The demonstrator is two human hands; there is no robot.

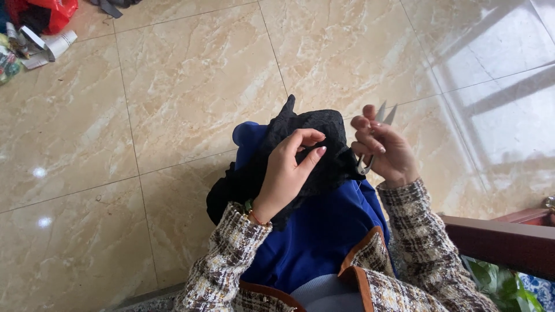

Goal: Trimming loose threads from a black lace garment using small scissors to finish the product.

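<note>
- A piece of black lace fabric [315, 130] is bunched up over the person's lap, resting on a blue garment [324, 231] that covers the knees; one dark corner of the lace sticks up toward the floor tiles.
- The left hand [286, 173] lies on top of the lace, thumb and forefinger pinched together on a fold of it near the upper edge, the other fingers curled loosely over the cloth.
- The right hand [381, 150] holds a pair of small metal thread snips [376, 136] just beside the lace, its fingers closed round the handle; the two blade tips point up and away and stand apart (nothing shows between them).
- How far the trimming has got is hard to judge: no loose thread or cut scrap can be made out on the lace, the lap or the floor, and the blades are not touching the fabric at this moment, so the snips look poised between cuts rather than in one.
- Both arms wear tweed jacket sleeves [416, 231] in cream and brown check, with a beaded bracelet [250, 208] at the left wrist.
- Beyond the lap spreads a glossy beige marble-patterned floor [191, 86]; a red bag and scattered clutter [34, 29] lie well apart in the far corner, and a dark wooden ledge [497, 240] with green leaves below it sits at the person's right.
</note>
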